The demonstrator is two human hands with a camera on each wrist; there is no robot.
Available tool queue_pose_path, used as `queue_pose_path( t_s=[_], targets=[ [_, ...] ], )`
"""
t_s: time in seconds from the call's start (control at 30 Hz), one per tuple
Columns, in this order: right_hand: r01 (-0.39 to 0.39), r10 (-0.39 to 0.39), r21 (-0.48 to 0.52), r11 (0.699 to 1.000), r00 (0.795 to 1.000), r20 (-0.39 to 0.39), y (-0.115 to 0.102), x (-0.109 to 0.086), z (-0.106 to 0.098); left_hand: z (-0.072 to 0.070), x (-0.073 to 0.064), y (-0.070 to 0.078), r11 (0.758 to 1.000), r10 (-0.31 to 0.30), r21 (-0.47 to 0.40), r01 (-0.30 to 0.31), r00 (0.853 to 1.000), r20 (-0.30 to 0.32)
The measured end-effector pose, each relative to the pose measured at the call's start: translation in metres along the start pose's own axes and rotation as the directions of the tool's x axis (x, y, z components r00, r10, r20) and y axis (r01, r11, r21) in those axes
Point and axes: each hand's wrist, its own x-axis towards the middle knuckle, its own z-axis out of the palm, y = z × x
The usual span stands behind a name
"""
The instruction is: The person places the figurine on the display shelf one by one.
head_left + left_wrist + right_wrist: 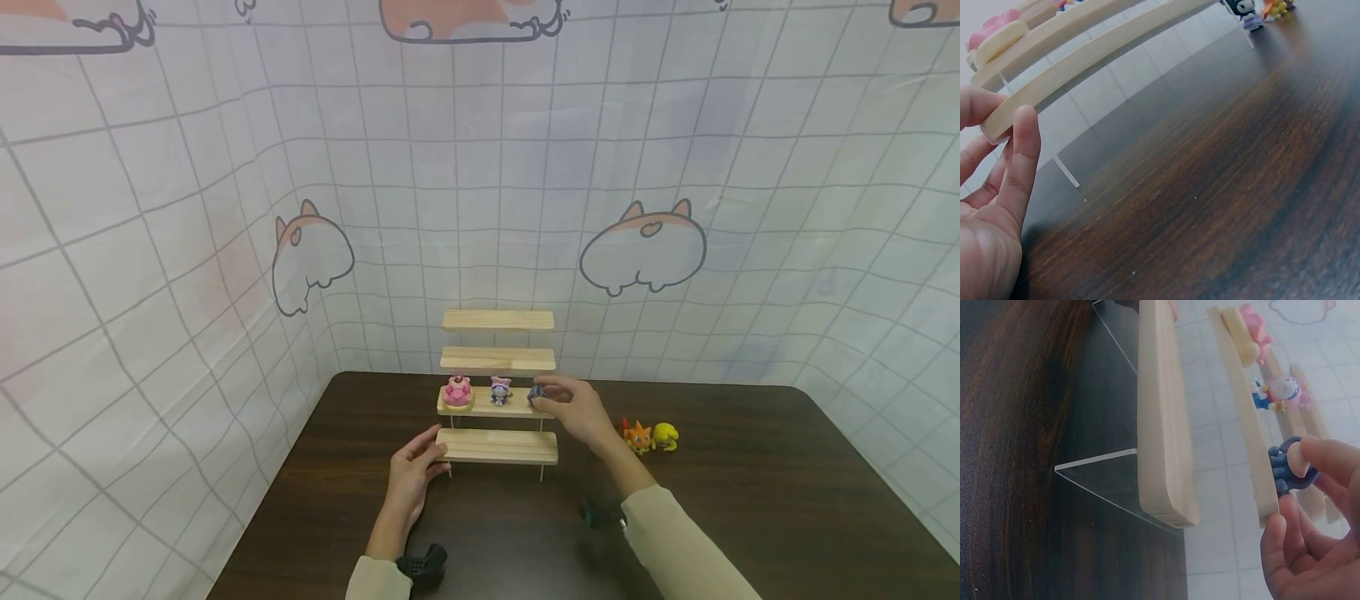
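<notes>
My left hand [408, 475] pinches the left end of the lowest wooden board of a tiered display stand [497, 447]; its thumb and fingers show round that board end in the left wrist view. My right hand [576, 408] pinches a small dark blue figurine [1291, 465] at the right end of the second board up. The figurine's feet are at that board's surface; the fingers partly cover it. Along the same board sit a pink figurine on a pale yellow round base [457, 392] at the left and a pink-hooded figurine [500, 391] in the middle.
Two bare boards [498, 358] rise behind. The stand has clear legs [1097, 459]. Right of it, on the dark wooden table [750, 500], are an orange figurine [637, 437] and a yellow one [665, 436]. A black-and-white figurine [1242, 9] shows in the left wrist view.
</notes>
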Motion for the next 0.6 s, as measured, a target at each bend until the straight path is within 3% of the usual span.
queue_pose_path(
  t_s=[0.6],
  targets=[
    [-0.001,0.000,-0.027,1.000,1.000,-0.016,0.0000,0.0004,0.0020,0.0003,0.0005,-0.0008,1.000,0.003,-0.005,-0.003,1.000,-0.005]
  ],
)
